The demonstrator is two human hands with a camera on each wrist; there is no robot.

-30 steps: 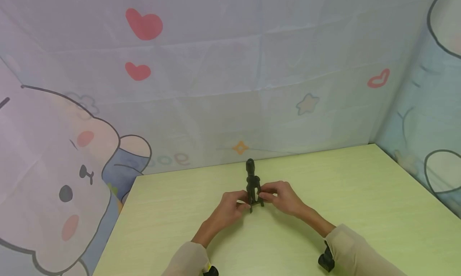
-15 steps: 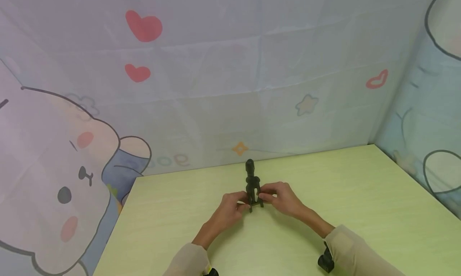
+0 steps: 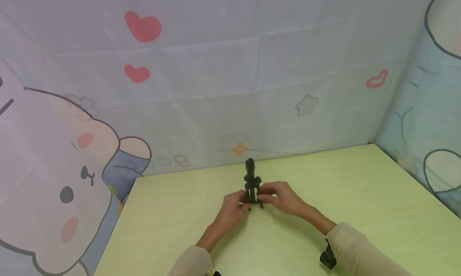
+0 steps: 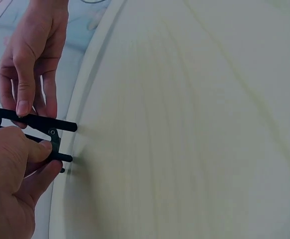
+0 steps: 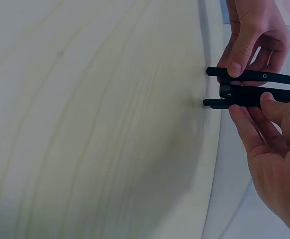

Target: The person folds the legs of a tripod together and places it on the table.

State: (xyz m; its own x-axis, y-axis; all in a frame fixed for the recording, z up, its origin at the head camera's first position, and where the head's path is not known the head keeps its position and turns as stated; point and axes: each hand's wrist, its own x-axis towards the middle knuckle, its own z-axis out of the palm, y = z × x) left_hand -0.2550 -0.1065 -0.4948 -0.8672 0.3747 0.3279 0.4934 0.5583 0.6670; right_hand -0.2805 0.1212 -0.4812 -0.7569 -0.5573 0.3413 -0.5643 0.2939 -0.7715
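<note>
Black tripod (image 3: 252, 181) turned slightly, left hand (image 3: 232, 208) pinching one leg (image 4: 64, 157), right hand (image 3: 283, 196) pinching another leg (image 4: 60, 123)

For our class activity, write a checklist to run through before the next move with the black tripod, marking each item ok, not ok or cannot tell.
1. Left hand has a hold: ok, it pinches one leg.
2. Right hand has a hold: ok, it pinches another leg.
3. Tripod roughly upright: ok, its legs point down.
4. Legs spread wide: not ok, they look close together.
5. All feet resting on the table: cannot tell, contact is unclear.
</note>
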